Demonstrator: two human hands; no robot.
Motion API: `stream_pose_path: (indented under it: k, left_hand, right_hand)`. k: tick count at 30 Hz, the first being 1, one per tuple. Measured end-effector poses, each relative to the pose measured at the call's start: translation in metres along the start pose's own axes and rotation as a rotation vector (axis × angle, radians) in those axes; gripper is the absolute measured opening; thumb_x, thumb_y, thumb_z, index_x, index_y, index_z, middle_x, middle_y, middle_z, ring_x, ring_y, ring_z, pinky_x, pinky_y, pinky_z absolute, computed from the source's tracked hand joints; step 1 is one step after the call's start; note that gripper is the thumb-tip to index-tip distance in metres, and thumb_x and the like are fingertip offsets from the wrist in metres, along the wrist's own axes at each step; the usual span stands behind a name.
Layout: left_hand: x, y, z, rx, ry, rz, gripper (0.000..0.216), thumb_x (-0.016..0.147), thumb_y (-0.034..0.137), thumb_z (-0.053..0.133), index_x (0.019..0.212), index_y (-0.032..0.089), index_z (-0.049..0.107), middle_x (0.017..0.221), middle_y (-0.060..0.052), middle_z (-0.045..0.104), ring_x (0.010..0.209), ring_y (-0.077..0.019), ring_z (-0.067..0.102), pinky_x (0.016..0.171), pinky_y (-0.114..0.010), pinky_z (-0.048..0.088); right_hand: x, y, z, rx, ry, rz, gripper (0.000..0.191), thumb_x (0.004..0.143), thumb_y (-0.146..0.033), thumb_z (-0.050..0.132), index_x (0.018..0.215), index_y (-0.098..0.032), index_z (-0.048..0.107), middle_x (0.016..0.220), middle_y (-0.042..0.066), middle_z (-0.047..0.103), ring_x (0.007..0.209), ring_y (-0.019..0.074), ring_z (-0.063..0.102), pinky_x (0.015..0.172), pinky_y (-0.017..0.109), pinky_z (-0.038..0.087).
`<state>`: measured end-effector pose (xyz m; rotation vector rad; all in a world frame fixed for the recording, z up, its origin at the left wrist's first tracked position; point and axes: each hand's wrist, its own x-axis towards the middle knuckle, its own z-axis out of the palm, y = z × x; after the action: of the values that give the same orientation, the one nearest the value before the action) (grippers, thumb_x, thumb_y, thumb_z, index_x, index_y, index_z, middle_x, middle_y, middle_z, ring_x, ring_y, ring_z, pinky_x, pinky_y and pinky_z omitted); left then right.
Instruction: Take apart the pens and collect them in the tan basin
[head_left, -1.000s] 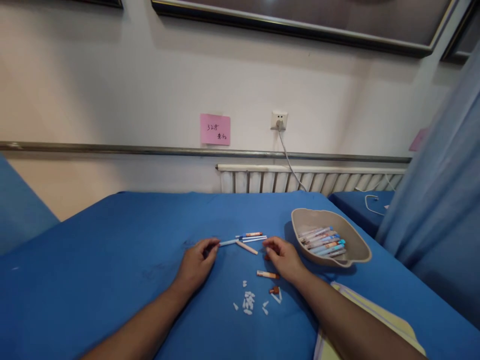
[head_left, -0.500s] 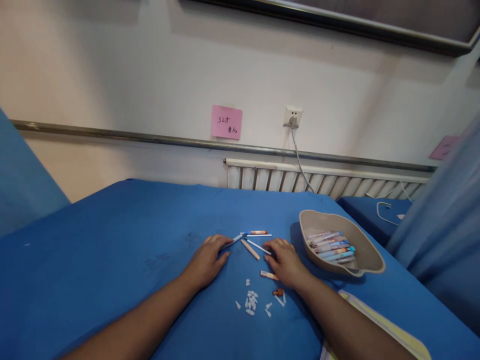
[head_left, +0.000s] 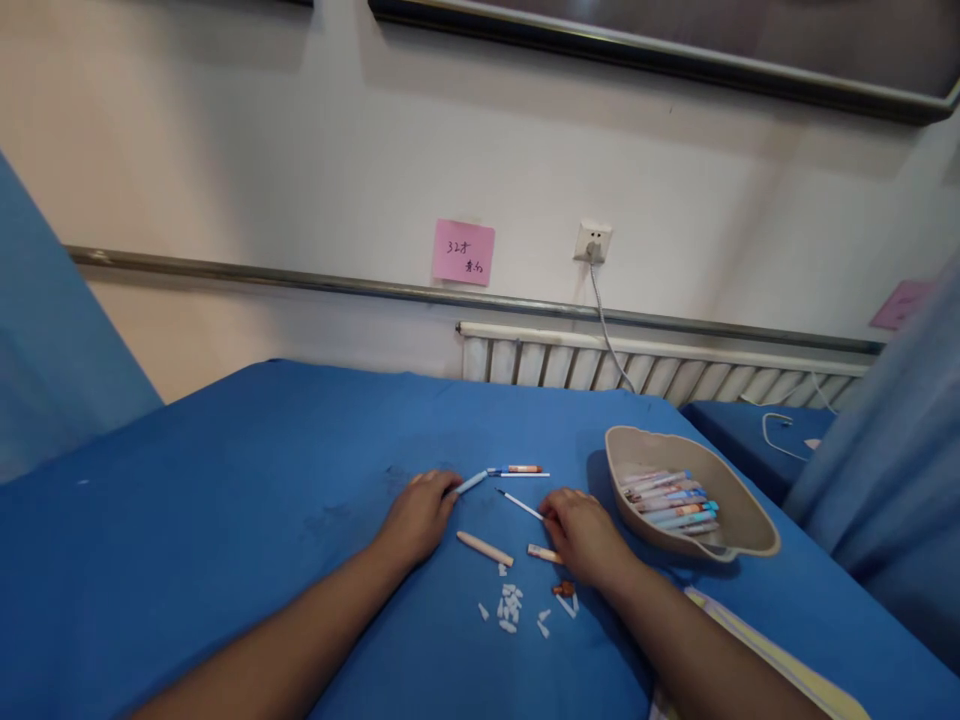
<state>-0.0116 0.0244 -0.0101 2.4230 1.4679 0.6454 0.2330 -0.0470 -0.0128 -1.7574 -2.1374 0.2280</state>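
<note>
Left hand [head_left: 420, 515] flat, fingertips touching blue-tipped pen barrel [head_left: 471, 483] on the blue sheet [head_left: 262, 480]; right hand [head_left: 583, 530] curled over thin refill [head_left: 520, 503]'s near end, grip unclear; pinch low, since slender parts roll.

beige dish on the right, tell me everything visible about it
Beige dish: shallow, rounded-oblong, matte, plastic-looking, with a raised rim and a small lip at the near edge. Sits flat on the blue cloth, just right of the right hand, not touching it. Holds a bundle of pens with blue and orange ends, roughly parallel.
</note>
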Motion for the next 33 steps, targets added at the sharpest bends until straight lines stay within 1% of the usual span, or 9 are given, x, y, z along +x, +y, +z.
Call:
stream_pose_path:
  k: [4, 7, 14, 17, 21, 24, 26, 29, 33]
  left_hand:
    - [-0.002, 0.000, -0.004, -0.079, 0.012, -0.034, 0.027, 0.085, 0.026, 0.042, 0.103, 0.021, 0.062, 0.099, -0.007, 0.064, 0.096, -0.0223, 0.056, 0.087, -0.033, 0.040]
    - [-0.003, 0.001, -0.007, -0.130, 0.026, -0.063, 0.029, 0.086, 0.027, 0.039, 0.103, 0.020, 0.062, 0.098, -0.007, 0.063, 0.095, -0.0224, 0.056, 0.087, -0.035, 0.041]
    - [-0.002, 0.000, -0.006, -0.233, 0.059, -0.066, 0.025, 0.084, 0.028, 0.043, 0.098, 0.021, 0.062, 0.098, -0.006, 0.064, 0.095, -0.0225, 0.058, 0.086, -0.035, 0.043]
    - [-0.004, 0.000, -0.005, -0.292, 0.033, -0.083, 0.024, 0.084, 0.029, 0.042, 0.098, 0.021, 0.060, 0.097, -0.003, 0.066, 0.092, -0.0215, 0.059, 0.084, -0.033, 0.043]
    - [-0.005, 0.001, -0.005, -0.401, 0.014, -0.061, 0.021, 0.084, 0.029, 0.043, 0.095, 0.021, 0.059, 0.090, -0.001, 0.066, 0.086, -0.0193, 0.060, 0.078, -0.030, 0.045]
    - [-0.006, 0.001, -0.004, -0.469, 0.017, -0.060, 0.019, 0.082, 0.027, 0.046, 0.093, 0.019, 0.058, 0.088, -0.001, 0.064, 0.082, -0.0185, 0.059, 0.075, -0.029, 0.045]
    - [-0.006, 0.002, -0.003, -0.483, 0.016, -0.078, 0.018, 0.080, 0.026, 0.048, 0.092, 0.018, 0.058, 0.085, -0.001, 0.063, 0.079, -0.0181, 0.058, 0.073, -0.028, 0.046]
    - [-0.007, 0.007, -0.004, -0.492, 0.018, -0.070, 0.017, 0.078, 0.026, 0.050, 0.091, 0.019, 0.059, 0.083, -0.001, 0.062, 0.079, -0.0179, 0.058, 0.073, -0.028, 0.046]
    - [-0.011, 0.017, -0.008, -0.491, 0.017, -0.026, 0.020, 0.080, 0.028, 0.050, 0.093, 0.019, 0.061, 0.085, -0.001, 0.063, 0.079, -0.0175, 0.058, 0.074, -0.028, 0.045]
  right_hand:
    - [-0.005, 0.001, -0.005, -0.096, -0.046, -0.020, 0.021, 0.082, -0.011, 0.044, 0.092, -0.019, 0.061, 0.089, 0.006, 0.063, 0.085, 0.0193, 0.054, 0.076, 0.029, 0.032]
    - [-0.006, 0.001, -0.006, -0.111, -0.069, -0.047, 0.025, 0.080, -0.008, 0.042, 0.094, -0.019, 0.060, 0.090, 0.006, 0.063, 0.087, 0.0201, 0.055, 0.077, 0.029, 0.033]
    - [-0.004, 0.002, -0.003, -0.030, -0.039, -0.045, 0.019, 0.086, -0.017, 0.043, 0.090, -0.020, 0.061, 0.088, 0.007, 0.064, 0.086, 0.0204, 0.056, 0.077, 0.029, 0.036]
    - [-0.003, 0.006, 0.001, 0.145, 0.016, -0.004, 0.019, 0.088, -0.024, 0.042, 0.083, -0.020, 0.061, 0.083, 0.005, 0.064, 0.079, 0.0181, 0.057, 0.070, 0.026, 0.038]
    - [0.003, 0.015, 0.011, 0.478, 0.117, 0.128, 0.028, 0.087, -0.039, 0.042, 0.079, -0.020, 0.060, 0.065, 0.001, 0.059, 0.060, 0.0152, 0.054, 0.053, 0.024, 0.037]
    - [0.007, 0.021, 0.017, 0.761, 0.140, 0.272, 0.035, 0.081, -0.052, 0.046, 0.079, -0.019, 0.058, 0.060, -0.001, 0.055, 0.051, 0.0136, 0.049, 0.043, 0.022, 0.037]
    - [0.009, 0.022, 0.018, 0.902, 0.130, 0.319, 0.039, 0.076, -0.057, 0.050, 0.079, -0.019, 0.058, 0.060, -0.002, 0.054, 0.048, 0.0122, 0.047, 0.040, 0.021, 0.037]
    - [0.009, 0.020, 0.016, 0.970, 0.132, 0.314, 0.041, 0.071, -0.059, 0.055, 0.077, -0.018, 0.058, 0.058, -0.003, 0.053, 0.045, 0.0105, 0.045, 0.038, 0.020, 0.037]
    - [0.007, 0.018, 0.014, 1.001, 0.133, 0.314, 0.042, 0.069, -0.058, 0.058, 0.077, -0.017, 0.059, 0.058, -0.002, 0.054, 0.044, 0.0093, 0.045, 0.037, 0.019, 0.035]
